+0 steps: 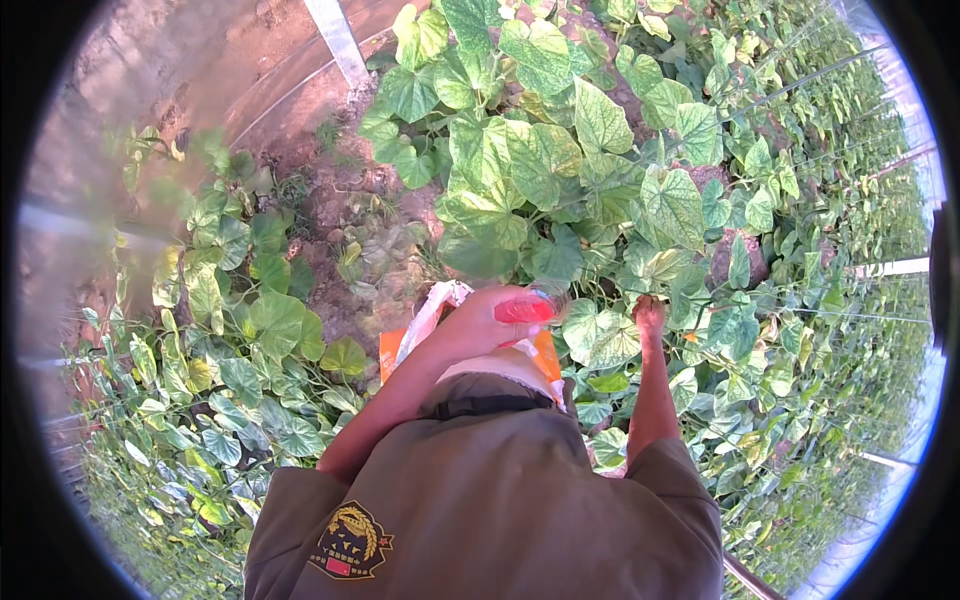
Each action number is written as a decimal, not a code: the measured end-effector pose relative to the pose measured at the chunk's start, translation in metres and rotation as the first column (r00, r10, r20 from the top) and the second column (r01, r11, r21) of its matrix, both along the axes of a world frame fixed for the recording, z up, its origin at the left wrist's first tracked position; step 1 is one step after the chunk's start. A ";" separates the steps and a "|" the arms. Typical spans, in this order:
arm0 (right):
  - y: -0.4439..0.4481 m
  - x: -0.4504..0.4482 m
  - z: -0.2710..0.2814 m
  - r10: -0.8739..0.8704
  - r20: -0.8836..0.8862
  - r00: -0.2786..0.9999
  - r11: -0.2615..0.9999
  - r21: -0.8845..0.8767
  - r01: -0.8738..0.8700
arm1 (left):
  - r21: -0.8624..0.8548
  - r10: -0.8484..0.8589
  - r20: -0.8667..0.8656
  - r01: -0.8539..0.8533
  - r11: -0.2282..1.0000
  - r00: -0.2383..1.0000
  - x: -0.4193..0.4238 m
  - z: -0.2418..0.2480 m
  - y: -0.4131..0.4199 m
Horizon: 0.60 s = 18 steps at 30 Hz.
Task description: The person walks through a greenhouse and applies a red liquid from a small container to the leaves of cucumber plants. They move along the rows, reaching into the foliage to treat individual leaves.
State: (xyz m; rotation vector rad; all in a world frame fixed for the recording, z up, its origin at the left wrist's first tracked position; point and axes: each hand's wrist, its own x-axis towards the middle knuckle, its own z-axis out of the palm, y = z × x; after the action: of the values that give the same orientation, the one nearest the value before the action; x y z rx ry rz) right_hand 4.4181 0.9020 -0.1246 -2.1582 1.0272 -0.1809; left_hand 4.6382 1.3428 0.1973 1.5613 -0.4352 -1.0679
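My left hand (484, 322) is closed round a red object (525, 307), blurred and partly hidden by the fingers, so its kind is unclear. Thin, blurred lines show by its far end. Below this hand, a white and orange bag or sack (392, 351) lies open at my waist. My right hand (649, 313) reaches among the broad green leaves of vine plants (671, 206), to the right of the left hand. Its fingertips are partly hidden at the foliage, and whether they grip a stem or leaf does not show.
More leafy vines (277, 322) grow at the left, beside a strip of bare soil (337, 217). A pale post (337, 41) stands at the top. Thin lines and poles (896, 267) cross the plants at the right.
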 end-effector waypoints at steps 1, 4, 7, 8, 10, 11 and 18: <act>0.004 0.002 0.004 -0.260 -0.034 0.965 0.864 0.437 0.248 | -0.004 -0.018 0.022 0.018 1.000 1.000 0.007 -0.003 0.007; -0.007 -0.056 -0.024 0.070 -0.113 0.991 0.878 -0.464 -0.115 | -0.065 -0.087 -0.005 0.087 0.994 0.996 0.033 -0.005 0.027; 0.063 -0.012 0.038 -0.352 -0.327 0.877 0.909 -0.344 0.237 | -0.009 -0.032 -0.042 0.032 0.999 0.999 0.049 -0.010 0.048; 0.088 0.001 0.064 -0.375 -0.252 0.892 0.849 -0.479 0.222 | -0.014 -0.001 -0.037 0.000 1.000 0.999 0.052 -0.020 0.059; 0.140 0.017 0.106 -0.306 -0.086 0.948 0.760 -0.621 0.189 | -0.022 0.025 -0.060 -0.026 0.999 0.998 0.061 -0.023 0.078; 0.169 0.035 0.124 -0.187 0.099 0.977 0.791 -0.576 0.209 | -0.031 0.030 -0.079 -0.033 0.999 0.996 0.068 -0.018 0.087; 0.158 0.206 0.103 -0.698 0.309 0.647 0.543 0.816 0.197 | -0.008 0.073 -0.111 -0.075 0.997 0.991 0.103 0.001 0.140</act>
State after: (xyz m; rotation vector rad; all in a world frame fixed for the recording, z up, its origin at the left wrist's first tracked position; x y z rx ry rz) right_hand 4.6242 1.0601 -0.0218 -0.9061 1.0269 -0.5899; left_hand 4.7412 1.4827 0.1985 1.4878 -0.3055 -1.0864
